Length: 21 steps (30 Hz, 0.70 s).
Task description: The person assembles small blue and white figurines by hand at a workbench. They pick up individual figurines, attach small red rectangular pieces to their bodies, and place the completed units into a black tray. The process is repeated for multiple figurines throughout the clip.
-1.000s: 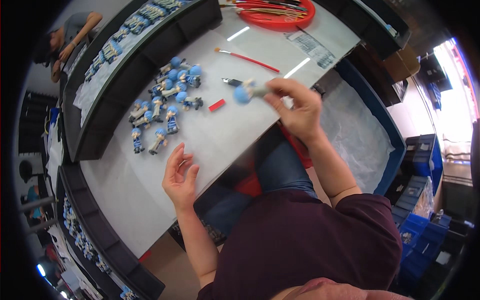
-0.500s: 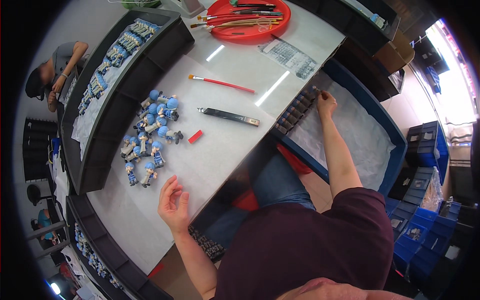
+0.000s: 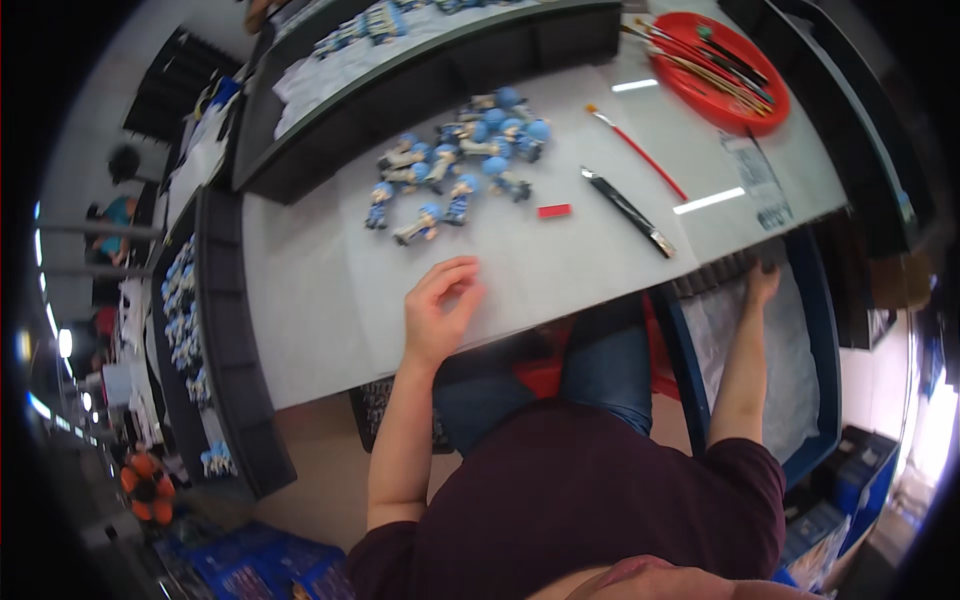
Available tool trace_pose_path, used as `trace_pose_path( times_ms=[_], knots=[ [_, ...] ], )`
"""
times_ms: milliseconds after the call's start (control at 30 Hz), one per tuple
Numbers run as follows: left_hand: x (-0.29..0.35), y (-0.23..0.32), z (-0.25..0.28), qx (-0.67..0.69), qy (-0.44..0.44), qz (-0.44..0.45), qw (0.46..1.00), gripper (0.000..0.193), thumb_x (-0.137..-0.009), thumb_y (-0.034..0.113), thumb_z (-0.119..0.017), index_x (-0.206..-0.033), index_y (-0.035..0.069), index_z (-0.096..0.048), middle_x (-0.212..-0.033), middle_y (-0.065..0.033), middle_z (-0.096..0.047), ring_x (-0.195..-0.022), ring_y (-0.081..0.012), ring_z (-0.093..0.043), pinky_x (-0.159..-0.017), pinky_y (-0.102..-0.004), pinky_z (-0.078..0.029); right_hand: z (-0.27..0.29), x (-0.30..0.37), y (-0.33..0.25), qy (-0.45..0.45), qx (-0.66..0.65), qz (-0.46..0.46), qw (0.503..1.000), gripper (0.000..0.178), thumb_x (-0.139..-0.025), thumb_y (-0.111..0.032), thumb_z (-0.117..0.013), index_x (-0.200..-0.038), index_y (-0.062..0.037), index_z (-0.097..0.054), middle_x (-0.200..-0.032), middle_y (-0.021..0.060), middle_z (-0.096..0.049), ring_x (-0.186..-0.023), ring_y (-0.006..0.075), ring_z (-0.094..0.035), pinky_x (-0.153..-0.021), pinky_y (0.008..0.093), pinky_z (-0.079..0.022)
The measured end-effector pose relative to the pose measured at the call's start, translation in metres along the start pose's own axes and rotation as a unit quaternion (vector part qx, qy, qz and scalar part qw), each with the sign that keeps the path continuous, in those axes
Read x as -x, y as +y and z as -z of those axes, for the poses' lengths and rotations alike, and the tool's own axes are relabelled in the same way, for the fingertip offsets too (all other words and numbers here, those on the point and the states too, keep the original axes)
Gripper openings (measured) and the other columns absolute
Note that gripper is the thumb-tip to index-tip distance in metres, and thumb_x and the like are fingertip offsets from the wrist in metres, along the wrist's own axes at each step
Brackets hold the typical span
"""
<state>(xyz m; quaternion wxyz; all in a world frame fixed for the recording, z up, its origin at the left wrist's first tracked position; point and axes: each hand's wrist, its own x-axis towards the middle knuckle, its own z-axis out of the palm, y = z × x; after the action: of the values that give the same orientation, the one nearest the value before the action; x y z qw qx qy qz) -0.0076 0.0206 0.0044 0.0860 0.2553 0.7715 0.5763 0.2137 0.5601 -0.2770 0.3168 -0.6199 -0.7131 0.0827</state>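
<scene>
My left hand [image 3: 440, 308] hovers over the near edge of the white table, fingers loosely curled, thumb apart, nothing between them. Beyond it lies a cluster of small blue-haired figurines [image 3: 460, 197], some on their sides. To their right are a small red block [image 3: 553, 211], a black craft knife [image 3: 628, 212] and a red-handled paintbrush [image 3: 640, 155]. My right hand [image 3: 765, 284] reaches into a blue tray [image 3: 825, 340] lined with white sheeting, beside a row of dark grey pieces [image 3: 712, 277]. Blur and the hand itself hide its fingertips.
A round red tray [image 3: 777, 122] of brushes stands at the far right, near a printed sheet [image 3: 757, 182]. Dark bins with more figurines border the table at the back [image 3: 420, 97] and left [image 3: 230, 350]. Another dark bin [image 3: 850, 130] stands at far right.
The whole view has swung round, so the table looks turned clockwise. My left hand stays over the table edge with its fingers loosely curled. My right hand remains at the grey pieces.
</scene>
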Motion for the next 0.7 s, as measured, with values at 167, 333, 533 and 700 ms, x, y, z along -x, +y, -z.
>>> trace_pose_path(
  times_ms=[167,333,533,700],
  knots=[
    [-0.012,0.014,0.014,-0.127,0.094,-0.085,0.984,0.025,-0.073,-0.004,-0.063,-0.098,0.000,-0.062,-0.101,-0.0094,-0.061,-0.084,-0.0172,-0.057,-0.075,-0.0271,-0.047,0.087,0.020,-0.085,0.014,-0.350,-0.038,0.936,0.047,-0.078,-0.018,-0.067,-0.115,0.0036,-0.047,-0.103,0.0146,-0.057,-0.089,0.0197,-0.058,-0.078,0.0280,-0.046],
    [-0.046,0.007,0.026,-0.389,0.181,-0.163,0.888,0.029,-0.070,0.003,-0.066,-0.099,0.002,-0.062,-0.094,-0.0091,-0.061,-0.089,-0.0280,-0.054,-0.079,-0.0350,-0.044,0.201,0.071,-0.215,-0.019,-0.552,0.019,0.833,0.036,-0.083,-0.002,-0.057,-0.117,0.0016,-0.045,-0.099,0.0112,-0.058,-0.085,0.0140,-0.056,-0.069,0.0221,-0.045],
    [-0.035,0.004,0.034,-0.114,0.138,0.002,0.984,0.038,-0.079,0.008,-0.064,-0.115,0.003,-0.056,-0.091,-0.0068,-0.063,-0.081,-0.0153,-0.057,-0.075,-0.0285,-0.046,0.252,0.169,-0.302,-0.267,-0.627,0.202,0.703,0.027,-0.082,0.005,-0.055,-0.109,0.0028,-0.050,-0.095,0.0103,-0.059,-0.082,0.0117,-0.056,-0.069,0.0214,-0.046],
    [-0.010,0.011,0.035,0.318,0.098,0.109,0.937,0.038,-0.084,0.008,-0.060,-0.120,0.001,-0.051,-0.094,-0.0069,-0.062,-0.085,-0.0110,-0.058,-0.075,-0.0240,-0.047,0.251,0.245,-0.355,-0.542,-0.515,0.300,0.593,0.036,-0.076,-0.001,-0.066,-0.110,0.0019,-0.053,-0.098,0.0112,-0.061,-0.084,0.0125,-0.059,-0.072,0.0255,-0.049]
  ],
)
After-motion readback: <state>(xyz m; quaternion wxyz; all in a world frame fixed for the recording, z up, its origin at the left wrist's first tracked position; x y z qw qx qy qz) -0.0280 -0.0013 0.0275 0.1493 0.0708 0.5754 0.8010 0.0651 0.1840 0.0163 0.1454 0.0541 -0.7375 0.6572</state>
